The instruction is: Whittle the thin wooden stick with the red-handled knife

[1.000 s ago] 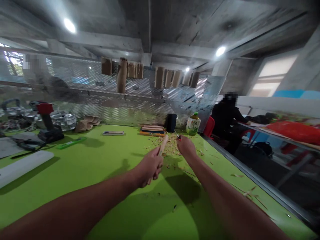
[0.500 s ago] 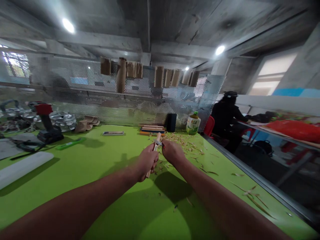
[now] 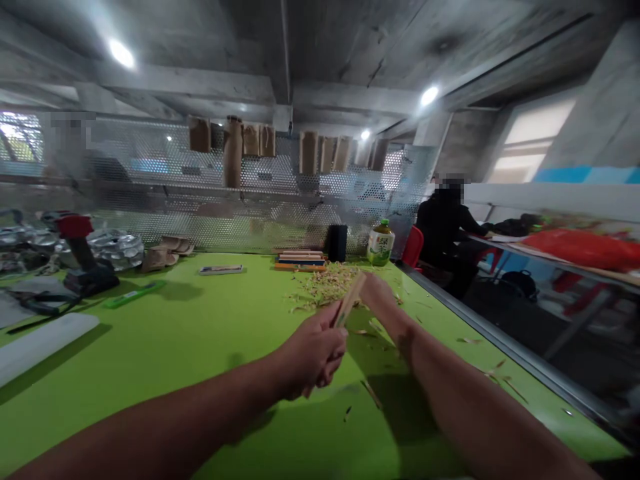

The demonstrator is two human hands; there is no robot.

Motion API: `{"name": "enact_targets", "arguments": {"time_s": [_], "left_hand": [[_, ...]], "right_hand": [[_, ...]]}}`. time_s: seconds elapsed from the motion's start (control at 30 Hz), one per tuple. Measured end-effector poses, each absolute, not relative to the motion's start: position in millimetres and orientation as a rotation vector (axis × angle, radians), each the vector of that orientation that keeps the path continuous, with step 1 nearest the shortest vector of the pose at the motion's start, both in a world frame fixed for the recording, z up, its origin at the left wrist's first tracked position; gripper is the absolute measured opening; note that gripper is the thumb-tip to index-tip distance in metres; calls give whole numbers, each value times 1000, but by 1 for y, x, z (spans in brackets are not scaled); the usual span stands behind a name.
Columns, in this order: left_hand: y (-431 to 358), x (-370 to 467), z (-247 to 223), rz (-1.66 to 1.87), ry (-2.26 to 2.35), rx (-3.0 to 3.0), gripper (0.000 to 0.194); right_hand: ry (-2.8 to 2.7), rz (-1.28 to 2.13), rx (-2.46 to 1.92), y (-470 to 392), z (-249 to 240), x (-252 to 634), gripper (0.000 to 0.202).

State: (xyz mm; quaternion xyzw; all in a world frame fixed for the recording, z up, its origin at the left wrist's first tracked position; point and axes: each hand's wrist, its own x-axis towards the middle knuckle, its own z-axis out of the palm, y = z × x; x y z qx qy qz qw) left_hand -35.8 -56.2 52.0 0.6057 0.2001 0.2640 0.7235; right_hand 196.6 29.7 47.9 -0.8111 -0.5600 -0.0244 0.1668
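Observation:
My left hand (image 3: 317, 350) is wrapped round the lower part of a flat, pale wooden strip (image 3: 352, 299), which slants up and to the right. My right hand (image 3: 379, 293) is closed beside the strip's upper end; its fingertips and whatever they hold are hidden or blurred. Curled wood shavings (image 3: 320, 285) lie heaped on the green table (image 3: 190, 360) behind the strip, and a few more are scattered under and right of my hands.
Along the back are a stack of coloured strips (image 3: 301, 259), a black block (image 3: 338, 243) and a green-capped bottle (image 3: 381, 243). A red drill (image 3: 83, 253), green cutter (image 3: 134, 294) and white bar (image 3: 47, 347) lie left. A person (image 3: 447, 223) sits at the right.
My left hand has moved right and slightly down with the strip. My right hand has moved right, along the strip's upper end. The view has shifted slightly.

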Motion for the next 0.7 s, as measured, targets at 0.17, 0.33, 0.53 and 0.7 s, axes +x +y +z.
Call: {"name": "enact_targets", "arguments": {"time_s": [0.17,0.33,0.53,0.7], "left_hand": [[-25,-40,51,777,588,1229,34],[-13,-43,57,842,653,1217,13],[-16,-41,56,873,651,1234,20],[-23,-37,62,846,687,1220,24]], "right_hand": [[-1585,-170,-2204,24,51,181,36],[-1865,-234,-2075,8,50,132,29],[-1980,-316,-2050,0,51,117,27],[-1984,-414,-2015,2,52,124,28]]}}
